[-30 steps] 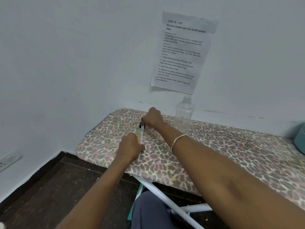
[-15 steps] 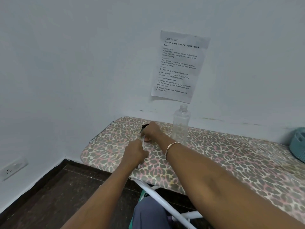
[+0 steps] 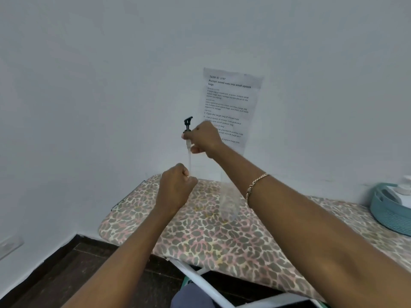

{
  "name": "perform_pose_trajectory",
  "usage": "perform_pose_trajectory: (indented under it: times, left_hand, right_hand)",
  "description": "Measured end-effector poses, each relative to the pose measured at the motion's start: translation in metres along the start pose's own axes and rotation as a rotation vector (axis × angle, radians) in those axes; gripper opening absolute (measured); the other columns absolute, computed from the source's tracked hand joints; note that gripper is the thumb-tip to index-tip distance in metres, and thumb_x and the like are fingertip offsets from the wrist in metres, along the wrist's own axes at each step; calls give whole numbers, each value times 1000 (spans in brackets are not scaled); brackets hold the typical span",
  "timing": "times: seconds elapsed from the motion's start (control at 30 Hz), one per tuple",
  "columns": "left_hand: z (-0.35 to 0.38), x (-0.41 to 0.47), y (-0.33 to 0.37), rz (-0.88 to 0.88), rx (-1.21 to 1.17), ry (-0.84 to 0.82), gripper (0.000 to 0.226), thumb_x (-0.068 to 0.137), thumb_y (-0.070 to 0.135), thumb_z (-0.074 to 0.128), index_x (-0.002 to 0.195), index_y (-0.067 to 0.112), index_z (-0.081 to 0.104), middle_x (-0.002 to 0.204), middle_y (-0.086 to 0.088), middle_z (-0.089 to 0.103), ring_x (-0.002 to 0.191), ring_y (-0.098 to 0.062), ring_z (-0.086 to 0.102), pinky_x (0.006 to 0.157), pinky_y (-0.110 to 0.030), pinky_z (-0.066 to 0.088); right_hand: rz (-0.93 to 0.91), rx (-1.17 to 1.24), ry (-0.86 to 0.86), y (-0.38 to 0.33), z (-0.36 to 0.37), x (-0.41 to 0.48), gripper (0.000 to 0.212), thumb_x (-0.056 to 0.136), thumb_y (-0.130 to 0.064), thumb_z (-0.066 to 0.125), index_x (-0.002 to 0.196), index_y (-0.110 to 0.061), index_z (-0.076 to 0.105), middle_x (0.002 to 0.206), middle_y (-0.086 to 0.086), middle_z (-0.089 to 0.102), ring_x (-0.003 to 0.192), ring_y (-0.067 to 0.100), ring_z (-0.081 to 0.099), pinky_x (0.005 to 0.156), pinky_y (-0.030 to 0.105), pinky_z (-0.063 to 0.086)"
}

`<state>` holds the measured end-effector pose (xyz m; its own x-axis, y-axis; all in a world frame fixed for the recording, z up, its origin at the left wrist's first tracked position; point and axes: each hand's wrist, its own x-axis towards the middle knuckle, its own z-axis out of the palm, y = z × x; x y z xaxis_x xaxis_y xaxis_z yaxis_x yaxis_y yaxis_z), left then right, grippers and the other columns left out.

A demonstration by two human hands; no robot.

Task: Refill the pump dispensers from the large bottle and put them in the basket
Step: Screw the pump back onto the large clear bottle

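Two hands on one pump. Right hand (image 3: 201, 138) with fingers curled round the collar of the black pump head (image 3: 188, 123); left hand (image 3: 175, 185) closed in a fist, fingers pinching the lower end of the clear dip tube (image 3: 189, 158). Held upright in the air, above the leopard-print counter (image 3: 222, 245).

Below and right of the right fingers, partly behind that forearm: a clear bottle (image 3: 229, 203), blurred, neck hidden, likely the dispenser body.

To do it well:
- Keep the tube straight between both sets of fingers.
- Steer the tip with the left and lower it into the neck.
- Release the tube only with the tip inside, then twist the collar down with the right.

Rounded counter end and drop to the floor below and left of the left fingers. Wall beyond the right fingers. Open counter rightward, as far as the teal basket (image 3: 382, 210).
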<state>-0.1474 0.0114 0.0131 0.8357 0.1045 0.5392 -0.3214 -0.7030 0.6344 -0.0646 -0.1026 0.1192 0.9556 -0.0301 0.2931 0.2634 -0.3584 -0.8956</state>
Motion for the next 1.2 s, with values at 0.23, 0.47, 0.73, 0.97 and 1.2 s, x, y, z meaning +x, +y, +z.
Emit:
perform_pose_trajectory:
  times: [0.23,0.47,0.73,0.97,1.2]
  left_hand:
    - [-6,39,71,149,-185,95,9,91,19,72,94,12,68,82,2,68,76,-14,66,71,-25,55]
    - [28,41,82,82,-301,-14,67,81,62,80,124,14,62,109,1,67,99,-13,66,88,-30,58]
    - [81,4,62,-98,-153,-218,125,61,80,79,155,11,35,153,-16,51,138,-32,53,104,-45,50]
    - [98,-4,54,-122,-113,-246,112,68,73,82,148,7,40,136,-14,61,124,-32,60,84,-36,53]
    - [102,-5,49,-131,-129,-234,79,83,52,83,139,9,48,126,-11,66,108,-27,66,74,-29,47]
  right_hand:
    - [-212,-19,131,-72,-88,-1,28,82,-9,83,72,5,62,71,21,65,45,22,63,64,50,62]
    - [-315,-27,326,-96,-159,-5,33,80,-14,84,97,12,71,89,18,76,56,24,69,60,39,65]
    - [-330,-44,340,-74,-175,-10,24,82,-17,82,94,2,74,84,13,76,58,23,70,66,44,65]
    - [-305,-47,303,-49,-159,-10,20,84,-17,81,96,-3,75,86,10,77,59,18,72,67,41,65]
    - [-257,-89,231,-14,-140,-15,20,84,-18,83,98,-6,76,80,6,77,64,18,75,68,41,65]
